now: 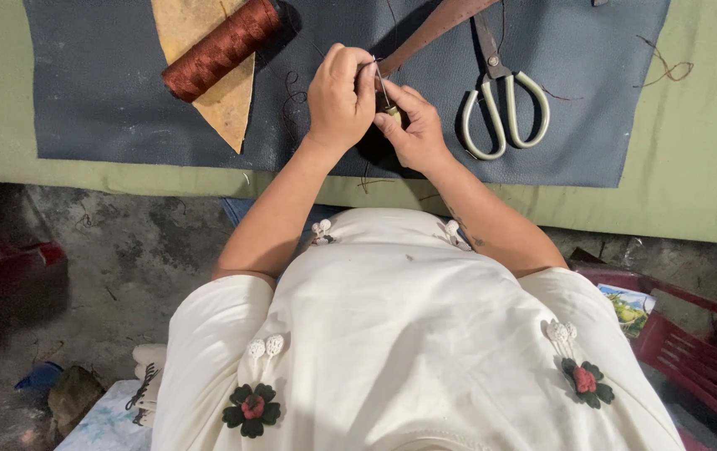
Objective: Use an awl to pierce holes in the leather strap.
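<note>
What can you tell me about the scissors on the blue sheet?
The scissors lie flat on the blue leather-like sheet, to the right of the hands, touched by neither. Two pale green loop handles point toward the person; dark metal blades run up from the pivot, closed or nearly so, their tips passing under a brown strap.

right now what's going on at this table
A person in a white top is hand sewing. The left hand and right hand are pressed together over a blue sheet, pinching a thin needle at the end of a brown leather strap. A spool of brown thread lies to the left on a tan leather scrap. Scissors with pale handles lie to the right, untouched.
</note>
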